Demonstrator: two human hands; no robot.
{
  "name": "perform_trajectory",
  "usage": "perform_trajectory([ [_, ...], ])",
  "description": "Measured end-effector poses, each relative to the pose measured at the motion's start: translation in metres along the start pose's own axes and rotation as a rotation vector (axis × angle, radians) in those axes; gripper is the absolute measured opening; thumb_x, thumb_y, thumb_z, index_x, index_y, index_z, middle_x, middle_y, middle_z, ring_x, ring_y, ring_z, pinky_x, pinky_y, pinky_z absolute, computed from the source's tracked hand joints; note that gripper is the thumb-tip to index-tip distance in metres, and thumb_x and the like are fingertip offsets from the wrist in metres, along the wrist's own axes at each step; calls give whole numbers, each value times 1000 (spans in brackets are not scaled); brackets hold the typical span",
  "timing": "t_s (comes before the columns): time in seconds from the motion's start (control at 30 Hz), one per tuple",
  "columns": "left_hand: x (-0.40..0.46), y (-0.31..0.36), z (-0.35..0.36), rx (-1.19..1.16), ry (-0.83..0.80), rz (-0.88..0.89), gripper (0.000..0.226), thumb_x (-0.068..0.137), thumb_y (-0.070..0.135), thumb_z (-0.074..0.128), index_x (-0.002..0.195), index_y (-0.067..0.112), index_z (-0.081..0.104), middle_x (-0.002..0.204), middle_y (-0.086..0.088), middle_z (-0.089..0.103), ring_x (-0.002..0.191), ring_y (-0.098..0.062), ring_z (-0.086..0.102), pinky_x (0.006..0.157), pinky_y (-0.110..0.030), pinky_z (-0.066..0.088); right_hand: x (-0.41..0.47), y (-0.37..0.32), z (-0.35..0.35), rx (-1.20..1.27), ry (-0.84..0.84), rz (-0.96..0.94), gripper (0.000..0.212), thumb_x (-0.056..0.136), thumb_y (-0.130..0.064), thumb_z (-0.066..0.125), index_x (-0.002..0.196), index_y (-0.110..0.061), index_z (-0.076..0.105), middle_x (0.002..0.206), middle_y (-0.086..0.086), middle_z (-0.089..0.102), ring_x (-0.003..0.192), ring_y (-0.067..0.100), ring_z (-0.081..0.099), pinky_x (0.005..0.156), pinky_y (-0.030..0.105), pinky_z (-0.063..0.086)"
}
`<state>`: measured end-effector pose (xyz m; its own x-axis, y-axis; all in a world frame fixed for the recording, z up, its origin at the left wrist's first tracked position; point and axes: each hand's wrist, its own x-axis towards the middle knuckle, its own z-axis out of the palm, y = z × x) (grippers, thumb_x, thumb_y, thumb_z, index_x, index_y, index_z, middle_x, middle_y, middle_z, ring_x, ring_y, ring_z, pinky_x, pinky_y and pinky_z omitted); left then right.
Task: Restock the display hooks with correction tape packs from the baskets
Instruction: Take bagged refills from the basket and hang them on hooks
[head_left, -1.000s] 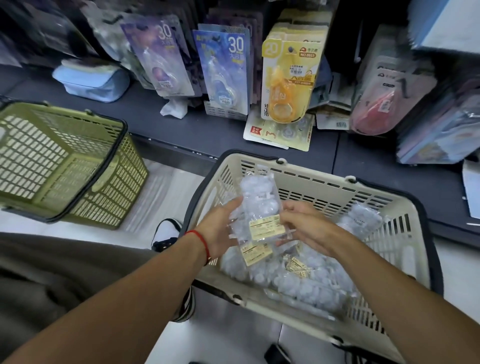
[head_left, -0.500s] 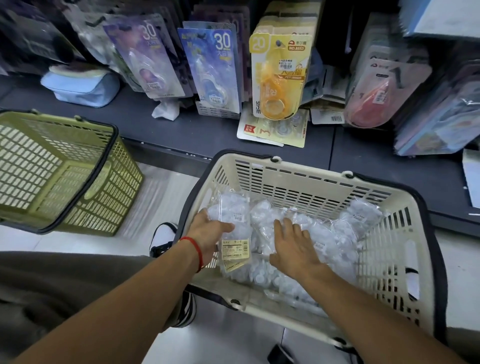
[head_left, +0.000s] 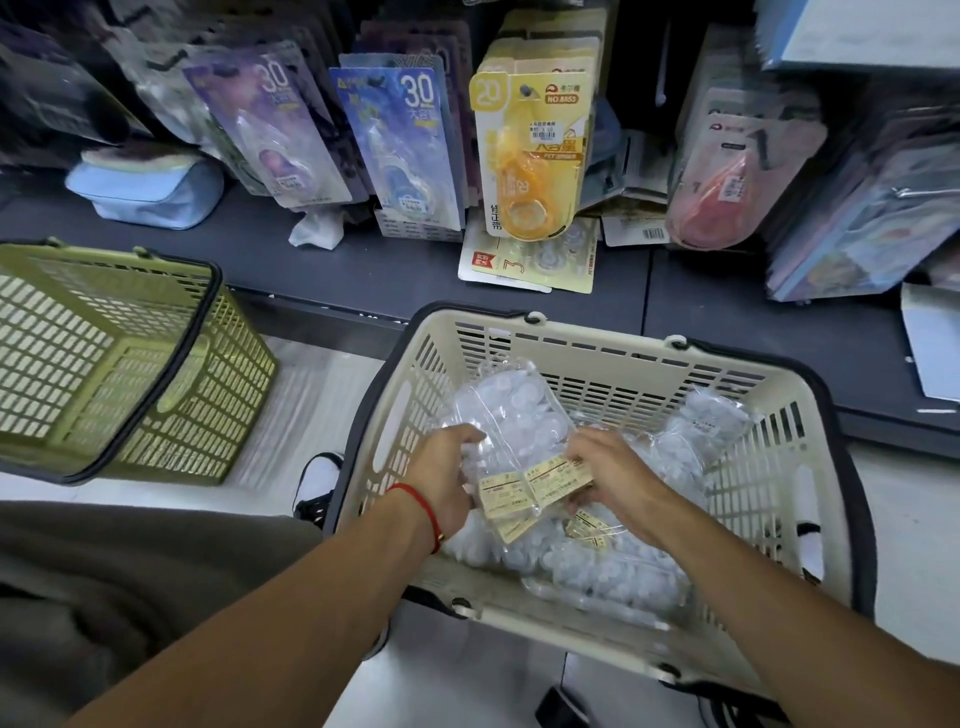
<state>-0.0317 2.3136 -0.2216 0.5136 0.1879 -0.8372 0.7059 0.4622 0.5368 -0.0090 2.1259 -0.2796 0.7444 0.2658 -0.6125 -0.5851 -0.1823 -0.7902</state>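
Observation:
A cream basket (head_left: 613, 348) in front of me holds several clear packs of white correction tape with yellow labels. My left hand (head_left: 447, 475) grips the left edge of a small stack of these clear packs (head_left: 511, 415), lifted just above the pile. My right hand (head_left: 615, 475) holds the stack's lower right corner at the yellow labels (head_left: 535, 486). More packs (head_left: 597, 564) lie underneath in the basket. Above, purple (head_left: 270, 130), blue (head_left: 405, 150) and yellow (head_left: 530, 156) correction tape packs hang on display hooks.
An empty green basket (head_left: 130, 364) lies tilted to the left. A dark shelf (head_left: 363, 291) runs behind both baskets, with a blue pouch (head_left: 145, 192), loose card packs (head_left: 530, 260) and pink packs (head_left: 727, 171) at the right. My shoe (head_left: 317, 483) shows on the white floor.
Both hands went down into the pile half a second ago; now they have come together again on a stack of packs, with one more labelled pack added.

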Motion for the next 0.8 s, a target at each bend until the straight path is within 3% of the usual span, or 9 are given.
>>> perform_trajectory([
  [0.1, 5, -4, 2, 37, -30, 37, 67, 91, 20, 79, 148, 14, 44, 135, -15, 61, 108, -33, 67, 73, -43, 58, 0, 0, 6, -293, -90, -57, 20, 106, -24, 49, 99, -11, 63, 83, 6, 76, 64, 17, 68, 53, 31, 50],
  [0.2, 7, -5, -5, 107, -7, 72, 103, 85, 10, 84, 163, 19, 18, 155, -18, 47, 125, -42, 62, 90, -60, 60, 1, 0, 1, -551, -36, -140, 20, 106, -33, 53, 92, -24, 64, 91, -3, 73, 71, 11, 67, 58, 28, 50],
  [0.27, 7, -4, -9, 131, 8, 70, 99, 84, 7, 84, 161, 19, 22, 150, -17, 53, 122, -41, 64, 94, -65, 57, 3, 7, -12, -813, 166, -214, 14, 106, -31, 52, 106, -26, 66, 111, -4, 70, 102, 16, 66, 82, 34, 55],
  [0.33, 8, -3, -12, 153, 29, 82, 87, 85, 6, 84, 154, 16, 32, 137, -14, 62, 115, -39, 68, 94, -65, 57, 4, 17, -27, -1168, 297, -232, 33, 103, -22, 54, 136, -21, 58, 138, -1, 58, 130, 21, 51, 104, 38, 46],
  [0.43, 11, -2, -15, 164, 38, 93, 69, 85, 4, 82, 131, 28, 37, 106, -2, 61, 102, -33, 69, 89, -58, 60, 3, 29, -41, -1422, 340, -234, 62, 96, -12, 60, 154, -22, 42, 157, 1, 39, 143, 23, 36, 110, 38, 36],
  [0.5, 12, -3, -16, 181, 36, 103, 58, 85, 3, 82, 125, 21, 44, 109, -5, 66, 102, -34, 71, 83, -55, 62, 4, 31, -47, -1442, 376, -201, 67, 96, -11, 60, 158, -24, 38, 159, 1, 38, 145, 23, 34, 111, 39, 35],
  [0.63, 13, -3, -15, 218, 17, 125, 53, 84, 1, 82, 125, 20, 54, 117, -11, 70, 102, -37, 72, 72, -52, 63, 7, 23, -59, -1509, 346, -168, 60, 100, -15, 62, 155, -29, 43, 149, -1, 52, 139, 21, 43, 113, 40, 32],
  [0.73, 11, -1, -15, 209, -20, 134, 45, 85, 2, 81, 111, 27, 54, 112, -6, 69, 94, -29, 71, 66, -41, 59, 5, 2, -74, -1291, 155, -93, 36, 97, -16, 70, 129, -30, 65, 143, 1, 58, 132, 21, 52, 109, 38, 38],
  [0.8, 7, 5, -15, 229, -65, 162, 45, 85, 4, 81, 108, 28, 50, 100, 6, 63, 84, -16, 63, 64, -32, 50, 0, -22, -83, -1127, -10, -80, 23, 95, -15, 74, 110, -32, 70, 132, -1, 64, 120, 20, 59, 101, 34, 46],
])
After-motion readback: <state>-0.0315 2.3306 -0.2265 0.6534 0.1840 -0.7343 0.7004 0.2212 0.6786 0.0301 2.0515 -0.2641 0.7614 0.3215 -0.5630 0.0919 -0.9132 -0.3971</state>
